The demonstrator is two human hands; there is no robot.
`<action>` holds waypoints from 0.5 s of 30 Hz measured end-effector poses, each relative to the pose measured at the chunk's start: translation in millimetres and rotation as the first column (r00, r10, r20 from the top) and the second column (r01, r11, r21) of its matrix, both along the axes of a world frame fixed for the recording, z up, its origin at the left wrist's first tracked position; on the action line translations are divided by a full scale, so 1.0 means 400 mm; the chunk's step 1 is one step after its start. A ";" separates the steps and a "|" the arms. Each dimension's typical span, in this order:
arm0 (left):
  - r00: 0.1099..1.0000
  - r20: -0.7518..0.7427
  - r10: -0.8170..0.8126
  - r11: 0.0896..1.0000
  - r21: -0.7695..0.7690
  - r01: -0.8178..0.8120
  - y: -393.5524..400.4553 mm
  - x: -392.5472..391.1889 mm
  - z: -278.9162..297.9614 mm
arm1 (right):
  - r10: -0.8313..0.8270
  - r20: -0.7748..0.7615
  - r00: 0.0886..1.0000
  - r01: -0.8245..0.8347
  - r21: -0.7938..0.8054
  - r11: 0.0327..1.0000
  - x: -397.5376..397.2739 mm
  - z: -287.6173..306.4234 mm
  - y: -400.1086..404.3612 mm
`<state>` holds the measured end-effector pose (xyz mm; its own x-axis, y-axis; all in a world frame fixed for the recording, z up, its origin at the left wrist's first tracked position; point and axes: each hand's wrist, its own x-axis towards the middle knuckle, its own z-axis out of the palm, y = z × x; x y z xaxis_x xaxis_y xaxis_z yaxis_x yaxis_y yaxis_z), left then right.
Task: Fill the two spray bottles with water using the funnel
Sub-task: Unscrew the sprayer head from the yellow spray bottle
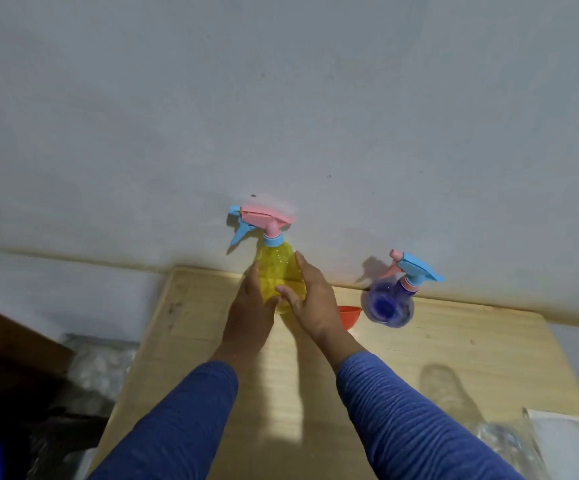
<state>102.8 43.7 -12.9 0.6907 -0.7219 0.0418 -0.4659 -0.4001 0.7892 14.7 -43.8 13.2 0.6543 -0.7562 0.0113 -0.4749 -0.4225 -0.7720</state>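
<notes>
A yellow spray bottle (pixel 278 268) with a pink and blue trigger head stands upright at the far edge of the wooden table (pixel 454 344), close to the wall. My left hand (pixel 251 310) wraps its left side and my right hand (pixel 310 299) wraps its right side. To the right stands a blue spray bottle (pixel 388 303) with a blue and pink trigger head, untouched. A red funnel (pixel 349 316) lies on the table between the two bottles, partly hidden behind my right wrist.
A clear plastic bottle (pixel 454 396) lies blurred on the table at the near right, beside a clear bag and a white sheet (pixel 565 441). Plastic wrapping (pixel 101 362) and dark furniture sit left of the table. The white wall rises directly behind the bottles.
</notes>
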 end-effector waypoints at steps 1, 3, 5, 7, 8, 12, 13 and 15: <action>1.000 0.005 -0.002 1.000 0.002 0.002 0.000 -0.001 -0.004 | -0.002 0.009 1.000 0.002 0.001 1.000 -0.002 -0.002 0.001; 1.000 0.018 -0.009 1.000 -0.007 0.009 -0.001 -0.001 -0.005 | -0.023 0.023 0.999 0.022 0.012 1.000 -0.005 -0.003 0.005; 0.999 0.023 -0.026 0.999 -0.044 0.027 0.002 -0.003 0.004 | -0.052 0.044 0.998 0.051 0.029 0.998 -0.013 0.004 0.014; 0.999 0.025 -0.037 0.995 -0.093 0.039 0.013 -0.012 0.020 | -0.081 0.067 0.994 0.078 0.046 0.996 -0.029 0.016 0.030; 0.999 0.036 -0.039 0.992 -0.118 0.043 0.023 -0.022 0.030 | -0.097 0.085 0.992 0.093 0.052 0.994 -0.040 0.022 0.041; 0.993 0.072 -0.093 0.973 -0.206 0.106 0.078 -0.078 0.049 | -0.162 0.144 0.976 0.158 0.038 0.987 -0.111 0.042 0.103; 0.991 0.067 -0.117 0.970 -0.207 0.129 0.093 -0.097 0.051 | -0.180 0.148 0.972 0.178 0.028 0.984 -0.135 0.046 0.122; 0.986 0.053 -0.160 0.968 -0.186 0.167 0.121 -0.143 0.055 | -0.238 0.159 0.958 0.236 0.034 0.971 -0.188 0.054 0.166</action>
<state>45.7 92.1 9.0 0.5591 -0.8016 0.2116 -0.5431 -0.1612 0.8241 -60.7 22.6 34.7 0.4467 -0.8902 0.0896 -0.4291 -0.3010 -0.8516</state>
